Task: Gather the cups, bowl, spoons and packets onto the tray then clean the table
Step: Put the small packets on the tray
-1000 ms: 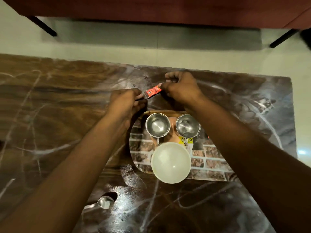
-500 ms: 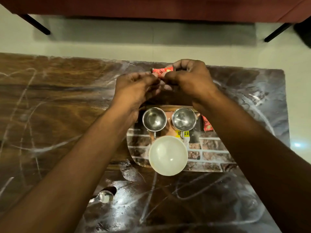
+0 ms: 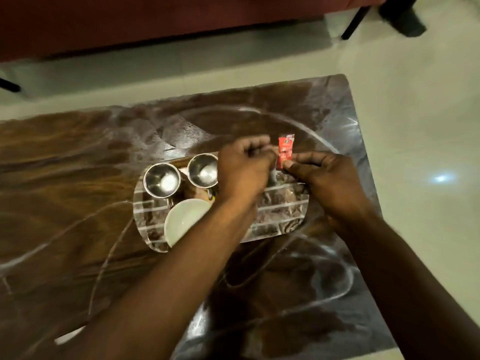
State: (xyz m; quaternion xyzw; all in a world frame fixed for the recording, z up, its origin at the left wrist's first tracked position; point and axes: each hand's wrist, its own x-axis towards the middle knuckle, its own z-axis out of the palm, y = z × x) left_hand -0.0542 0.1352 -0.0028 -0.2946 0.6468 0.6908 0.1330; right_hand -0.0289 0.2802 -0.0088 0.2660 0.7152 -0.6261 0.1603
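Small red foil packet (image 3: 285, 152): moved from the table's far side to upright above the far edge of the brick-patterned tray (image 3: 280, 214), its lower end pinched by my right hand (image 3: 324, 178). Step in hand: packets onto tray; next, lower and release it on bare tray. My left hand (image 3: 244, 167) is curled and blurred, its hold unclear, and my arms hide part of the tray.

Two steel cups (image 3: 162, 180) (image 3: 203, 170); one white bowl (image 3: 181, 219); one red packet (image 3: 285, 150); one tray (image 3: 280, 203); perhaps one spoon (image 3: 68, 339).
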